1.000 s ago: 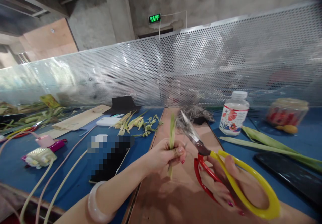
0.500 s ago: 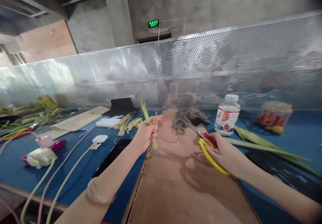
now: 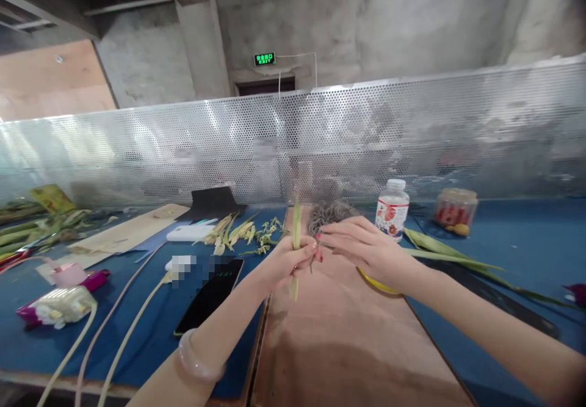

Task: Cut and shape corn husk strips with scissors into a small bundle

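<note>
I see the left hand (image 3: 293, 259) closed around a thin green stalk (image 3: 296, 224). The stalk stands almost straight up, with its top above the fist and its short end poking out below. The hand holds it over the far end of the brown board (image 3: 339, 340).

The right hand (image 3: 366, 248) is just beside the left one. Its fingers are loosely bent and its fingertips (image 3: 323, 241) reach to the left hand's fingers. I cannot tell if it holds anything. A yellow scissor handle (image 3: 378, 285) peeks out under this hand, lying on the board.

Behind the hands sits a grey clump of string (image 3: 329, 212). A small bottle (image 3: 392, 209) stands to the right of it. Long green leaves (image 3: 458, 259) lie on the blue table (image 3: 526, 242). A black phone (image 3: 209, 296) lies left of the board.
</note>
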`<control>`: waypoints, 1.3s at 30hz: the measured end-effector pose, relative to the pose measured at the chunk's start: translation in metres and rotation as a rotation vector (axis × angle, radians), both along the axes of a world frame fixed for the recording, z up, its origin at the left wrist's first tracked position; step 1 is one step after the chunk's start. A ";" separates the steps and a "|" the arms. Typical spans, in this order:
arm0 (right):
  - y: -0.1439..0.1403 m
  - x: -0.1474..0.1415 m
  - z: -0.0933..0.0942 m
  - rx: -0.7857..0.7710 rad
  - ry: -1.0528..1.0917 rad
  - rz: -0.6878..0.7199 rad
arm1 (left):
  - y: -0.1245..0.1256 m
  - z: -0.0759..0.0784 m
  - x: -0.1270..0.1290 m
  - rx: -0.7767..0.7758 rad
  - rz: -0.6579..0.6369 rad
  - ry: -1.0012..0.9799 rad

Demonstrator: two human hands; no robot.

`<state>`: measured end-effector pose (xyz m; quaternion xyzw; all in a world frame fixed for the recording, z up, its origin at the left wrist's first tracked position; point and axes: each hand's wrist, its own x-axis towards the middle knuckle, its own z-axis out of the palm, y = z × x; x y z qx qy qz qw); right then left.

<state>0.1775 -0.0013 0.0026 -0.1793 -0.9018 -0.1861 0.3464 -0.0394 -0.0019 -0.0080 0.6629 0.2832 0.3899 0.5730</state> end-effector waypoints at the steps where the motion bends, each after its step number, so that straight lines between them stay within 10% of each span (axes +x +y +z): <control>1: -0.003 -0.005 0.007 0.036 -0.063 0.024 | -0.001 0.000 0.000 0.007 -0.015 -0.002; 9: -0.001 -0.005 0.015 0.197 -0.220 0.029 | -0.005 -0.004 0.004 -0.018 -0.049 -0.006; 17: 0.006 -0.016 0.005 0.041 0.519 -0.348 | 0.004 -0.008 0.019 -0.222 0.202 -0.280; 29: 0.030 -0.047 0.019 0.328 0.258 -0.361 | -0.001 -0.014 0.025 -0.194 0.190 -0.236; 39: 0.013 -0.038 -0.029 0.179 0.308 -0.178 | 0.001 -0.019 0.024 -0.313 0.215 -0.283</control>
